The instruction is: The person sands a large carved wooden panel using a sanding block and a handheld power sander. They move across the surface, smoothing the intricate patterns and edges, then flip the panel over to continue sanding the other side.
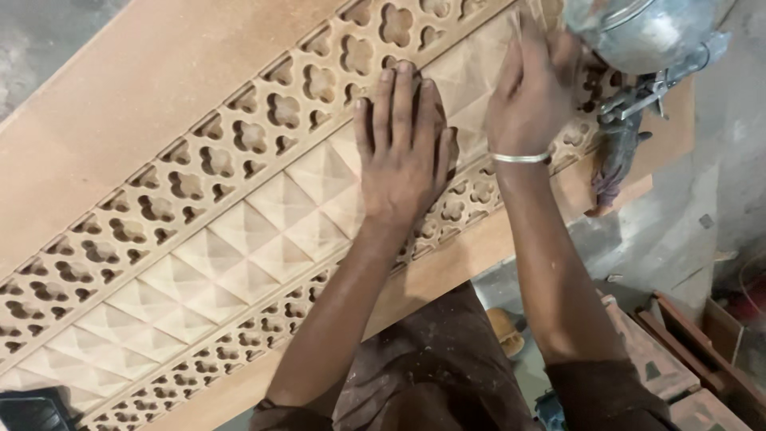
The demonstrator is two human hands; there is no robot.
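Note:
A long carved wooden panel [239, 215] runs diagonally across the view, with a middle band of raised pyramid shapes between two bands of pierced four-lobed cutouts. My left hand [403, 148] lies flat on the pyramid band, fingers together and pointing away from me. My right hand [531, 88] rests flat on the panel further right, a metal bangle [520, 158] on its wrist. Whether either palm covers something small is hidden.
A metal spray gun with a round cup [650, 40] rests on the panel's right end beside my right hand. A plain board [120, 104] borders the panel at upper left. Wooden pieces [686, 343] lie on the grey floor at lower right.

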